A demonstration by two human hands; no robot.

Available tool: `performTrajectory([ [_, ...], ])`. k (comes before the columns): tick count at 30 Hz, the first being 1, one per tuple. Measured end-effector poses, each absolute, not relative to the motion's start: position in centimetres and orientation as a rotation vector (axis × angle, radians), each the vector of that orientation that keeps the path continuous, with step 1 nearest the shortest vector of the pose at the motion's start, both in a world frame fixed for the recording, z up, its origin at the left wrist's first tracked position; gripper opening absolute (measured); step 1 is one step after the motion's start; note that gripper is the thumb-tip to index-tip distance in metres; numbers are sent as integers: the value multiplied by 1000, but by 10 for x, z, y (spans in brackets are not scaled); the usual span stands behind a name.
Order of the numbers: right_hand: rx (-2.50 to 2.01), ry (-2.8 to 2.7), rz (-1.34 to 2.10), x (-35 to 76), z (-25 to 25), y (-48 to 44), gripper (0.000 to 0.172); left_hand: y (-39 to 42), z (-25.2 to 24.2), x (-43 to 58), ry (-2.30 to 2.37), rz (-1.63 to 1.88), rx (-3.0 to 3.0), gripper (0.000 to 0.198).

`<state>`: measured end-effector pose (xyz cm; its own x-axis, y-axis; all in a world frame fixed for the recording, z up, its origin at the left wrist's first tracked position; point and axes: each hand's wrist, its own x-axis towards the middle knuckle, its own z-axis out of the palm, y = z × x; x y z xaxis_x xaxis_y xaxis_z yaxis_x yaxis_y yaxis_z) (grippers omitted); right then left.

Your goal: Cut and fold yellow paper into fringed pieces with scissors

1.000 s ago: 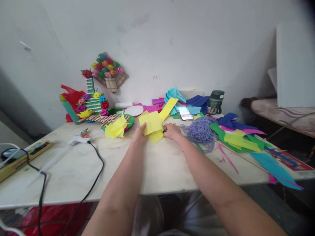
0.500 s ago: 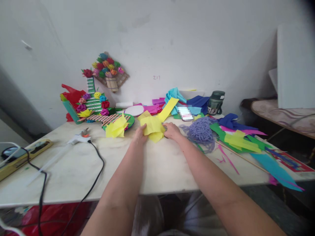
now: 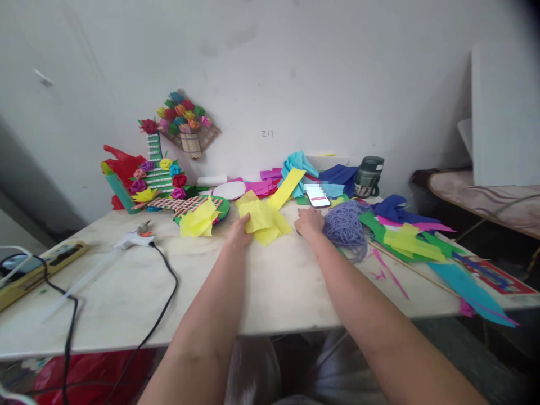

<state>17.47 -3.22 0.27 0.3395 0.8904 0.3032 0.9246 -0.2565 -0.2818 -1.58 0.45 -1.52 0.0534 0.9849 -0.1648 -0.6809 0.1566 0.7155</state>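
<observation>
- We see bright yellow paper [image 3: 264, 224].
- Our yarn [image 3: 346, 225] is pale purple.
- We have a dark green bottle [image 3: 369, 179].
- Our table [image 3: 287, 292] is white, faintly marbled.
- Our cord [image 3: 177, 279] is plain black.

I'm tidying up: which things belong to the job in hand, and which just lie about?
In hand:
yellow sheets, touched by the left hand
right hand: any held object unclear

Apparently lying about:
phone
purple yarn
glue gun
flask
power strip
</observation>
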Motion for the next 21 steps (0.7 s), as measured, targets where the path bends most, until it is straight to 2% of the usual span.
performTrajectory([
  [4, -2036, -1836, -256, 170, -1, -31, 31, 2, -13, -16, 748, 1355, 505, 34],
  [10, -1800, -2355, -36, 158, -14, -25, 39, 1, -9, -18, 709, 1373, 439, 30],
  [21, -2093, -2183, -152, 176, -13, -25, 32, 0, -7, -19, 759, 1463, 433, 26],
])
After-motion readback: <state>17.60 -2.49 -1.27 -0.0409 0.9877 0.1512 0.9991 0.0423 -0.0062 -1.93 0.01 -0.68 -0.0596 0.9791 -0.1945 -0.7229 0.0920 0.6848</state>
